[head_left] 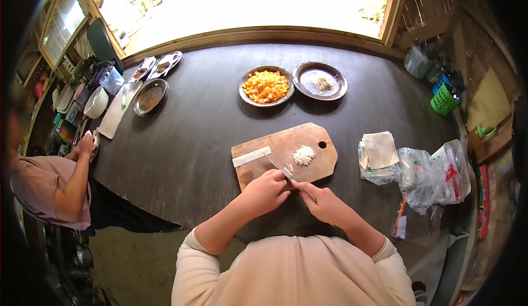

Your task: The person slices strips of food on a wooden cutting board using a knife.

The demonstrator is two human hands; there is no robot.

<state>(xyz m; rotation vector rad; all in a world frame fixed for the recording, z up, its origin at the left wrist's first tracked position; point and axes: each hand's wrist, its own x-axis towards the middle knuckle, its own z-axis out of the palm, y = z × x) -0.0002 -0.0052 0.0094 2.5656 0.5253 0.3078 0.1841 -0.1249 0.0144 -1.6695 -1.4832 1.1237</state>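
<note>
On the wooden cutting board [256, 166] lies a small heap of thin white shreds [303, 155], with a few loose shreds near the knife. My right hand [324, 202] is closed round the handle of a knife [287, 174], whose blade points up and left over the board. Close against the blade is my left hand [265, 194], its fingers curled together at the board's near edge; whatever they hold is too small to make out. A pale flat strip [252, 156] lies along the board's left side.
Beyond the board stand a bowl of orange chopped food [266, 87] and a plate with a few shreds [334, 92]. Plastic bags [426, 174] and stacked wrappers [379, 151] sit right. At left are an oval dish [150, 97] and another person [55, 188].
</note>
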